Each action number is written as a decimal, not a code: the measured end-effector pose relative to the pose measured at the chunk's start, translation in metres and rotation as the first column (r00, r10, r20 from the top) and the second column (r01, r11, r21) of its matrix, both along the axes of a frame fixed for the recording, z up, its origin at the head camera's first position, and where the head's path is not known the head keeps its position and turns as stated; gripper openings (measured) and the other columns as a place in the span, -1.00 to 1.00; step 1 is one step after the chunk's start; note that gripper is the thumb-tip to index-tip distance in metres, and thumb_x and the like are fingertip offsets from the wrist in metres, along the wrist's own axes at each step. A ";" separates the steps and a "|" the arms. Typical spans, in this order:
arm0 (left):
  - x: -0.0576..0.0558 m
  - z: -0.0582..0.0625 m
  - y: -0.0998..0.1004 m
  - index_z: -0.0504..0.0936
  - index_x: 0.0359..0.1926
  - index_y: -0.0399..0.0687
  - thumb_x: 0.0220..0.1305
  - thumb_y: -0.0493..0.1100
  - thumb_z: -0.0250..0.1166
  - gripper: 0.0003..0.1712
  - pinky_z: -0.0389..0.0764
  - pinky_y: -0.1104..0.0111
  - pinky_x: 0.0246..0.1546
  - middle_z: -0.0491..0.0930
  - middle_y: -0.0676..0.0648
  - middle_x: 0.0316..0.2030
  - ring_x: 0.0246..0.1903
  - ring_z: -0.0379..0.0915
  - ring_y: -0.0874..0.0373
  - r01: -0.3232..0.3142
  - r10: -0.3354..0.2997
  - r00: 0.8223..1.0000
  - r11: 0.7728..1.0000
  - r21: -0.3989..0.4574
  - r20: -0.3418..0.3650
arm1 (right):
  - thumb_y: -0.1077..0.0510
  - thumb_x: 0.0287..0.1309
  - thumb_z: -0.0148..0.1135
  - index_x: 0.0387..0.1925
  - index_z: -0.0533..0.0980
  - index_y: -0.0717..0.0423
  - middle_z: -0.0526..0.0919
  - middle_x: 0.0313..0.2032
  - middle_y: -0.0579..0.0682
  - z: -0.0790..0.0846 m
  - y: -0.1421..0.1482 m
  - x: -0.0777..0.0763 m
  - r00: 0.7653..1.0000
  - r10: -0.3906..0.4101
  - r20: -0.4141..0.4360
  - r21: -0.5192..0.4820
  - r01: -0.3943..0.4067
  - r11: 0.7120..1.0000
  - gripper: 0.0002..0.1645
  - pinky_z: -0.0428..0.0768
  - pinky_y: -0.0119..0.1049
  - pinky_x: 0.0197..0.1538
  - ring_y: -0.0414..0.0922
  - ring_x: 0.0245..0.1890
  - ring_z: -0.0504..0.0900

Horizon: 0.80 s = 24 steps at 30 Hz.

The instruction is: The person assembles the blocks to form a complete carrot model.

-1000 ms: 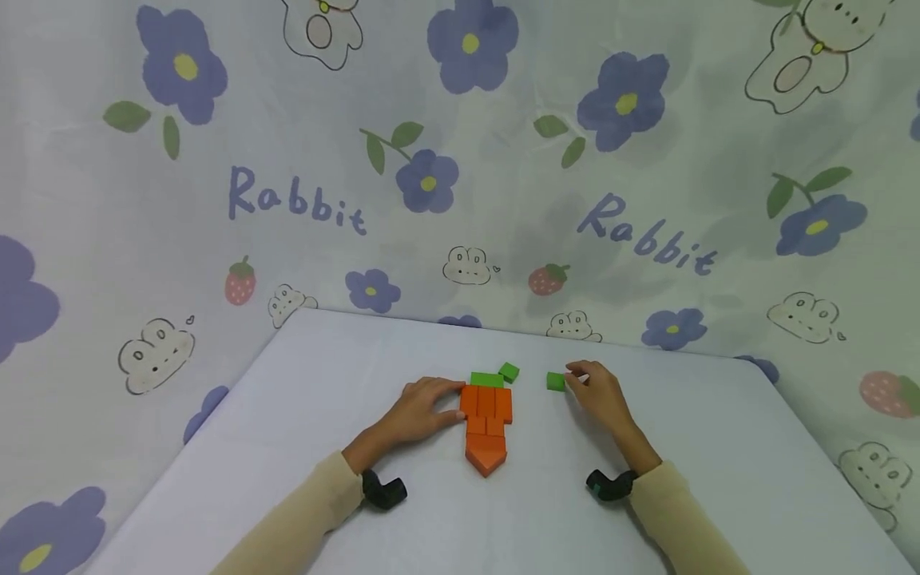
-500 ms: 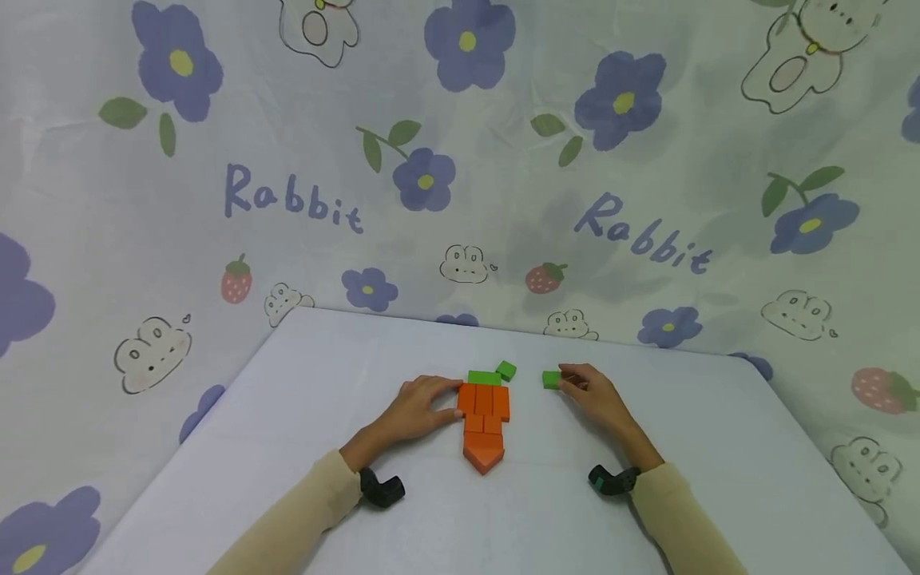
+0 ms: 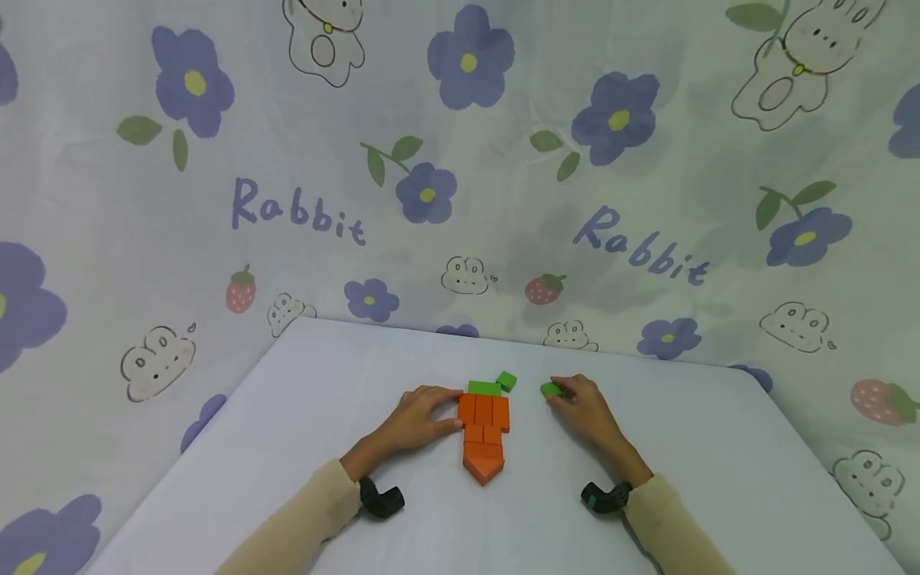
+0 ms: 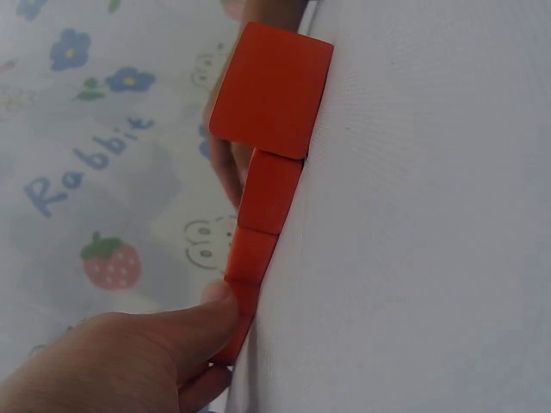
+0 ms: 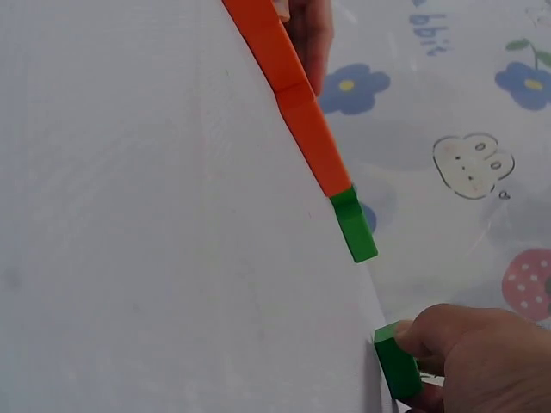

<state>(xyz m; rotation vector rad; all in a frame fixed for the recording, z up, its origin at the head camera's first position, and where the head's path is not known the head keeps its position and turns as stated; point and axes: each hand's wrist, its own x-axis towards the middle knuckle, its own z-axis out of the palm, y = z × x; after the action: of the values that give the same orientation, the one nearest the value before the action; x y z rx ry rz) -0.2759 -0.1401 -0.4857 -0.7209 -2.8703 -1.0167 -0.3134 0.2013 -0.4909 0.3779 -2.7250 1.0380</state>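
Note:
Orange wooden blocks (image 3: 484, 410) lie close together on the white table, tapering to a pointed orange block (image 3: 484, 461) at the near end. A green block (image 3: 485, 389) adjoins their far edge, with a small green block (image 3: 506, 381) turned at an angle by its right corner. My left hand (image 3: 420, 415) holds the leftmost orange block, index finger at its far corner and thumb (image 4: 220, 303) at its near side. To the right, my right hand (image 3: 585, 407) pinches another small green block (image 5: 397, 361) between thumb and fingers; the fingers partly cover it.
The white table (image 3: 402, 527) has its back edge against a patterned cloth (image 3: 503, 200) with flowers and rabbits. Black wrist cameras (image 3: 383, 500) sit at both cuffs, low over the table. A gap of table lies between the orange blocks and the right hand.
The fingers of my right hand have closed further over the green block, which has shifted slightly left and turned. My left hand stays at the orange blocks. The head view has tilted slightly.

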 end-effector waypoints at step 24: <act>-0.002 -0.007 -0.001 0.47 0.37 0.12 0.30 0.19 0.32 -0.32 0.27 -0.01 0.23 0.52 0.03 0.28 0.33 0.33 0.00 0.013 -0.013 1.000 1.000 -0.006 -0.018 | 0.09 0.19 0.42 0.07 0.60 0.25 0.64 -0.14 0.11 -0.006 0.005 0.000 0.999 -0.047 -0.020 0.030 0.048 0.998 -0.53 0.59 -0.12 -0.07 -0.03 -0.14 0.61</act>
<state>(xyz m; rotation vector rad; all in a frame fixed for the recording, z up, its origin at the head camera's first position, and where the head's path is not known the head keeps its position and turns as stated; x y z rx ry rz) -0.2777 -0.1413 -0.4928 -0.7466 -2.8584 -0.9992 -0.3131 0.2060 -0.4968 0.3246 -2.7210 0.9769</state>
